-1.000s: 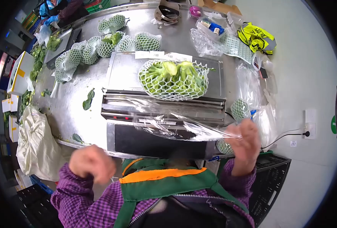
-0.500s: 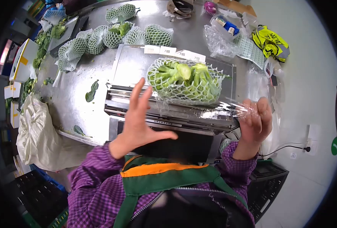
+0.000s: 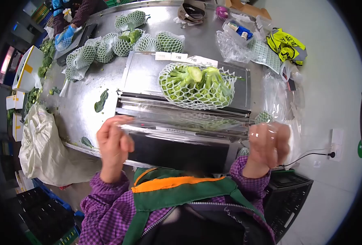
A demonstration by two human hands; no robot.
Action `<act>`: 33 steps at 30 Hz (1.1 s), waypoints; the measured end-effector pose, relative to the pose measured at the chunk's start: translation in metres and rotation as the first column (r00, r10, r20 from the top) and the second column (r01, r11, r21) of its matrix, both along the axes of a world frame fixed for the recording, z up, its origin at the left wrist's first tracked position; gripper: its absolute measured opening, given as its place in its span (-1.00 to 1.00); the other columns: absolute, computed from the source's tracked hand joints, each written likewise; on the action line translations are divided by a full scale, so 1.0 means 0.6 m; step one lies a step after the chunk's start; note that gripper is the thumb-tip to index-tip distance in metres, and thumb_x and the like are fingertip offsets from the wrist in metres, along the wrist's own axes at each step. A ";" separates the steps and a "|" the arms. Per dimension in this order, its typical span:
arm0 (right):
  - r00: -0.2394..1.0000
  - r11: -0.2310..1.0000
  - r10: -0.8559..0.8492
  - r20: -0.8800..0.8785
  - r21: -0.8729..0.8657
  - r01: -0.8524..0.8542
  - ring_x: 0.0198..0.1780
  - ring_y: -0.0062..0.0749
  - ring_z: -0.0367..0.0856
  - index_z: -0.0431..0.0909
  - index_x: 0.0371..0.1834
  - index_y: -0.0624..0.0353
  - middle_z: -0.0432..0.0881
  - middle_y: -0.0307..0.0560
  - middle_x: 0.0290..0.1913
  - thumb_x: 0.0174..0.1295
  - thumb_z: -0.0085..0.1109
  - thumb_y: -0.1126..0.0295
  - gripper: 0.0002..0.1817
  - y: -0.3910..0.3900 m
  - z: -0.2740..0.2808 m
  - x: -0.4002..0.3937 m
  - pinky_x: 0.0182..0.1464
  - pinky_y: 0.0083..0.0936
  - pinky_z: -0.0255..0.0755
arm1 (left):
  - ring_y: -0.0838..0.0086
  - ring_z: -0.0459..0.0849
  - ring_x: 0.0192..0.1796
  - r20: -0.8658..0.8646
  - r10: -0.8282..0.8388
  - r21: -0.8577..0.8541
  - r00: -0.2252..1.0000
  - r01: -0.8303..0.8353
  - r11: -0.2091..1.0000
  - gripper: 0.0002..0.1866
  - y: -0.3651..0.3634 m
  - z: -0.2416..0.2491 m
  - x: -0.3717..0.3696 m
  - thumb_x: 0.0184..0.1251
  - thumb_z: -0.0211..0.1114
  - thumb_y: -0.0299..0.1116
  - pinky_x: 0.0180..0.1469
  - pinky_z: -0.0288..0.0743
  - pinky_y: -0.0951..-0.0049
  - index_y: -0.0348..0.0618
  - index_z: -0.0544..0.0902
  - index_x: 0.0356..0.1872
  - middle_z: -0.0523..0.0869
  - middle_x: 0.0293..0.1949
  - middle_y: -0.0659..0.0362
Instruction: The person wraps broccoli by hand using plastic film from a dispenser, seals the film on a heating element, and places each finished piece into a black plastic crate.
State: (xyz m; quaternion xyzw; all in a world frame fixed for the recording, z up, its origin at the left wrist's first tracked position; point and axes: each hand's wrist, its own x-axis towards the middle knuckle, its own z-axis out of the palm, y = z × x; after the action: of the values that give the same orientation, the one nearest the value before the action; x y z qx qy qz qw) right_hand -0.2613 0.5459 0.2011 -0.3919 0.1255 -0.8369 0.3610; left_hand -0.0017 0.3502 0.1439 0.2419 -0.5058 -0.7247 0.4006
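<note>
One long steel table (image 3: 87,98) carries everything we can see, and on it stands one wrapping machine (image 3: 181,122) with a flat metal top plate and a dark front panel. One netted bundle of broccoli (image 3: 196,86) lies on that plate, stalks pale green and pointing up toward the far side, the white foam mesh stretched tightly around the heads. At the far end of the table we count about six more netted broccoli (image 3: 119,43) lying in a loose cluster, touching one another.

One sheet of cling film (image 3: 189,122) stretches across the front of the machine, between our two hands. It is clear and glossy, faintly wrinkled, and we can see the machine's rollers and a green blur of broccoli through it. Our left hand (image 3: 113,141) is closed around the film's left edge, fingers curled over it. Our right hand (image 3: 268,143) pinches the right edge, and the film bunches over the fingers there.

One white sack (image 3: 42,151) sags beside the table's near left corner. One yellow vest (image 3: 289,45) lies crumpled at the far right. Three small white labels (image 3: 185,59) sit in a row along the machine's back edge. One other person's blue-gloved hand (image 3: 64,34) works at the far left corner.
</note>
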 end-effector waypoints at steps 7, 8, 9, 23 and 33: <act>0.964 0.959 -0.178 -0.200 -0.256 0.123 -0.37 -0.47 0.47 0.58 -0.36 0.24 0.66 -0.03 -0.41 0.29 0.01 0.39 -0.81 -0.066 0.085 -0.067 -0.21 -0.49 0.22 | 0.51 0.65 -0.26 -0.313 0.134 -0.331 0.940 -0.240 0.913 -0.72 -0.066 0.196 -0.128 0.44 0.06 -0.29 -0.15 0.63 0.46 -0.29 0.50 -0.01 0.62 -0.08 -0.01; 0.922 0.949 -0.299 -0.246 -0.179 0.259 -0.21 -0.42 0.51 0.60 -0.29 0.30 0.66 -0.03 -0.33 0.28 0.01 0.40 -0.79 -0.086 0.090 -0.097 0.03 -0.38 0.23 | 0.46 0.66 -0.19 -0.276 0.066 -0.392 0.959 -0.175 0.903 -0.72 -0.116 0.183 -0.177 0.40 0.12 -0.30 -0.05 0.59 0.43 -0.28 0.54 -0.01 0.65 -0.12 0.03; 0.862 0.913 -0.408 -0.301 -0.111 0.393 -0.05 -0.38 0.56 0.62 -0.21 0.35 0.66 -0.03 -0.26 0.28 0.01 0.40 -0.76 -0.111 0.096 -0.134 0.26 -0.28 0.24 | 0.40 0.66 -0.13 -0.236 0.000 -0.451 0.972 -0.110 0.886 -0.72 -0.172 0.155 -0.232 0.36 0.19 -0.32 0.05 0.55 0.40 -0.27 0.57 -0.01 0.67 -0.17 0.07; 0.954 0.637 0.243 -0.175 0.771 -0.021 0.33 -0.32 0.25 0.05 0.45 0.17 0.24 -0.03 0.36 -0.01 0.39 0.29 -0.06 -0.052 -0.176 -0.149 0.37 -0.41 0.12 | 0.25 0.02 0.49 0.599 -0.501 -0.317 0.624 0.760 0.567 0.15 -0.190 -0.092 -0.207 -0.12 0.54 -0.04 0.47 -0.11 0.32 -0.28 0.01 0.43 0.07 0.44 -0.11; 0.840 0.039 0.539 -0.064 0.998 0.051 0.04 -0.32 0.53 0.27 0.22 0.47 0.47 0.15 0.10 0.07 0.36 0.17 -0.24 0.006 -0.050 -0.063 0.03 -0.43 0.48 | 0.37 0.48 0.20 0.382 -0.816 0.228 0.434 0.811 0.538 0.03 -0.097 -0.022 -0.116 -0.12 0.58 -0.02 0.24 0.36 0.36 -0.42 0.23 0.31 0.48 0.18 -0.03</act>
State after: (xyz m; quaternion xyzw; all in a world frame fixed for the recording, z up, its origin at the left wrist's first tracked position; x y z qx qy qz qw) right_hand -0.2989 0.5495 0.1713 -0.2336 0.6565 -0.3398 0.6316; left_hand -0.0715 0.2918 0.1307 0.1293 -0.6324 -0.7533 -0.1259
